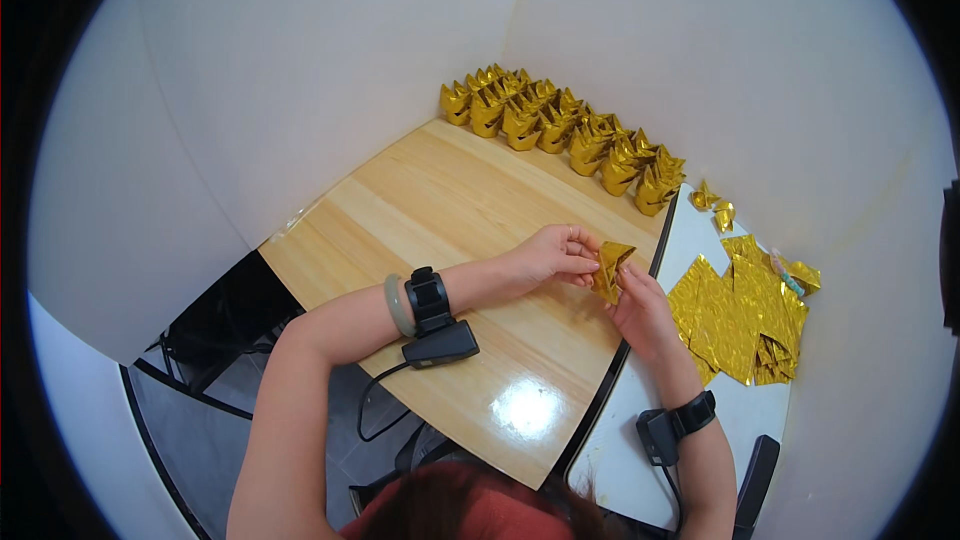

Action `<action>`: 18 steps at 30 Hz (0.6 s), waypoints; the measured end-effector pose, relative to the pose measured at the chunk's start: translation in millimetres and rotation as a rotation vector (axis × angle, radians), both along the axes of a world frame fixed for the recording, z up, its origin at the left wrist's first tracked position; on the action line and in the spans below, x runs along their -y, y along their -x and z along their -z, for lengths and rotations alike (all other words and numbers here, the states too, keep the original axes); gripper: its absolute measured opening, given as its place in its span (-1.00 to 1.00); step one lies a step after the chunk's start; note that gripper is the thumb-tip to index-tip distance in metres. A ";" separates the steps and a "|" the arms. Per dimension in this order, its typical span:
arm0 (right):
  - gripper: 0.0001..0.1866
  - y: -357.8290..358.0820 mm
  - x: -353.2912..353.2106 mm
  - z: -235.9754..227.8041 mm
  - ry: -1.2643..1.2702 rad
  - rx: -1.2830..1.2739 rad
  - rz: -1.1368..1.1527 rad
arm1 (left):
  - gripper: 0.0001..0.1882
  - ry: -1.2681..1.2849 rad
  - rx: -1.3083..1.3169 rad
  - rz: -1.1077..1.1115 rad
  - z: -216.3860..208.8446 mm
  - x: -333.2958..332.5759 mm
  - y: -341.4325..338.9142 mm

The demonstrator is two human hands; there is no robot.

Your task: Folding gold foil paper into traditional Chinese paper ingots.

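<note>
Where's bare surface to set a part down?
Wooden table: between the gold folded rows at back and the left forearm; also between that forearm and the black strip. White table: smaller patch between strip and right forearm. Crowded: wooden table's back; white table's far part, under gold sheets; by the strip, left hand and right hand holding a folded piece.

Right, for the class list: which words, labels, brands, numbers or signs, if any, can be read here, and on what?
None can be read.
Folded gold piece in hand: no lettering visible.
Gold sheets: only a shiny, crinkled-looking pattern.
Left black wrist box and right black wrist box: any marking is too small to read.
</note>
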State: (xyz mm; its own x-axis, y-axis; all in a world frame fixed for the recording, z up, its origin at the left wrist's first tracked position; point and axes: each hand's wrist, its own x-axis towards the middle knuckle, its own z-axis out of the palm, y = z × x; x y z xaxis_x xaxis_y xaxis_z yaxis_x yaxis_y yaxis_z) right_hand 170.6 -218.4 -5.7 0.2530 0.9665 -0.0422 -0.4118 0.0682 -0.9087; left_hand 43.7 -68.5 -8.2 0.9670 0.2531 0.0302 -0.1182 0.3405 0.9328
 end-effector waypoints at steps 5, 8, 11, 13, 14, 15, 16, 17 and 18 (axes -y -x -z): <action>-0.68 4.7 3.2 -8.0 -0.017 -0.063 -0.109 | -0.75 0.058 0.029 0.119 4.2 -2.7 1.0; -0.69 2.5 3.6 -6.8 -0.022 -0.088 -0.148 | -0.79 0.089 0.030 0.145 0.5 -1.0 3.6; -0.70 7.2 3.7 -8.5 0.007 -0.083 -0.120 | -0.81 0.212 0.003 0.204 -0.1 -2.3 7.0; -0.70 6.5 3.4 -7.8 0.031 -0.073 -0.086 | -0.79 0.195 -0.011 0.228 -3.2 0.2 7.8; -0.70 2.0 3.2 -4.8 0.027 -0.081 -0.096 | -0.79 0.199 -0.014 0.226 -3.1 -0.1 7.4; -0.70 -1.0 3.2 -2.6 0.023 -0.089 -0.101 | -0.79 0.206 -0.017 0.224 -2.3 -0.6 5.5; -0.70 -1.0 2.9 -3.0 0.029 -0.092 -0.099 | -0.78 0.213 -0.020 0.221 -1.5 -1.3 4.0; -0.70 -0.6 2.5 -4.9 0.008 -0.105 -0.104 | -0.78 0.219 -0.023 0.223 -0.6 -2.6 2.8; -0.70 0.8 1.9 -6.7 -0.013 -0.120 -0.111 | -0.77 0.224 0.006 0.217 0.5 -3.8 2.8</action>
